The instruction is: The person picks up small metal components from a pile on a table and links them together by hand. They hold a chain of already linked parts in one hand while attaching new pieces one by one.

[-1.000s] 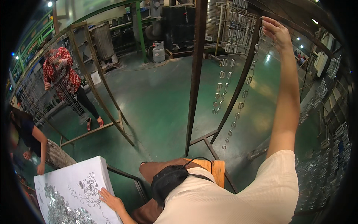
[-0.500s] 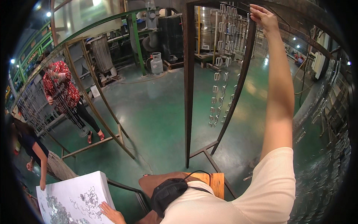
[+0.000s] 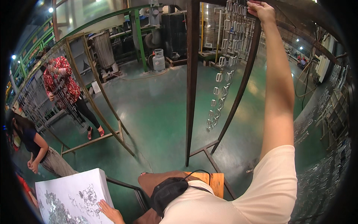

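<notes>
Reaching overhead, the right hand (image 3: 262, 10) closes its fingers at the top bar of the rusty rack (image 3: 192, 82), where a string of small metal buckles (image 3: 218, 93) hangs down. Judged light but loose and swinging, the string is best gripped at its top hook. The left hand (image 3: 109, 212) lies flat, fingers spread, on the white table (image 3: 74, 186) beside loose metal pieces (image 3: 56, 205), holding nothing.

floor (image 3: 156, 112): green | board (image 3: 71, 186): white | rack frame (image 3: 192, 74): rusty brown | metal buckles (image 3: 218, 93): silvery | stool (image 3: 214, 183): orange
</notes>
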{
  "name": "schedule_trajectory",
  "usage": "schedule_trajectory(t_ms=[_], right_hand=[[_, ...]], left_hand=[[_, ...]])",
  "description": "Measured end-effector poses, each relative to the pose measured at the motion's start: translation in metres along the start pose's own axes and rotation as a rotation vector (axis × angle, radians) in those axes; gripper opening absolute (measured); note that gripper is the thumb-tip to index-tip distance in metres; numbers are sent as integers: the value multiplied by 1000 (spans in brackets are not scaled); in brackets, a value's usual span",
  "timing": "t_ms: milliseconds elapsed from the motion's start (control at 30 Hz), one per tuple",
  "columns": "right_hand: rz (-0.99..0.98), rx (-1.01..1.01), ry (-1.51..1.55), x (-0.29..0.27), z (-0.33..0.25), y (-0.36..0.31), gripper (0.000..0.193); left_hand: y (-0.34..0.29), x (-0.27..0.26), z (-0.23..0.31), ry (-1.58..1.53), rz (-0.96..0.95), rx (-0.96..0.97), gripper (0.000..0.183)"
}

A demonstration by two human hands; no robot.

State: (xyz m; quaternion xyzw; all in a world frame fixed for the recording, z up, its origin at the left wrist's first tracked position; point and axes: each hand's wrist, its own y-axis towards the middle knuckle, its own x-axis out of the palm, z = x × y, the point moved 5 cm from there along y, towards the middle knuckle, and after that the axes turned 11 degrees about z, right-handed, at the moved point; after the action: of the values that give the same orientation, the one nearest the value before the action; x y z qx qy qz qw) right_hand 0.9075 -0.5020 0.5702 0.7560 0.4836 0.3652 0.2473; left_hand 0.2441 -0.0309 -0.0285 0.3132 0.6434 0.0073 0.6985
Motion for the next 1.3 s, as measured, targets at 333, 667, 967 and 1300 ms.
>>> schedule_trajectory(t_ms=[333, 667, 967, 1300], right_hand=[[106, -12, 79, -39, 3, -30, 27], [-307, 444, -866, -205, 341, -323, 15], [-509, 643, -988, -211, 326, -425, 57], [-595, 414, -941, -171, 332, -450, 49]], left_hand=[[3, -6, 3, 106, -3, 29, 65], [-3, -3, -9, 101, 91, 48, 64], [-1, -6, -3, 67, 110, 70, 63], [-2, -4, -2, 75, 114, 48, 63]])
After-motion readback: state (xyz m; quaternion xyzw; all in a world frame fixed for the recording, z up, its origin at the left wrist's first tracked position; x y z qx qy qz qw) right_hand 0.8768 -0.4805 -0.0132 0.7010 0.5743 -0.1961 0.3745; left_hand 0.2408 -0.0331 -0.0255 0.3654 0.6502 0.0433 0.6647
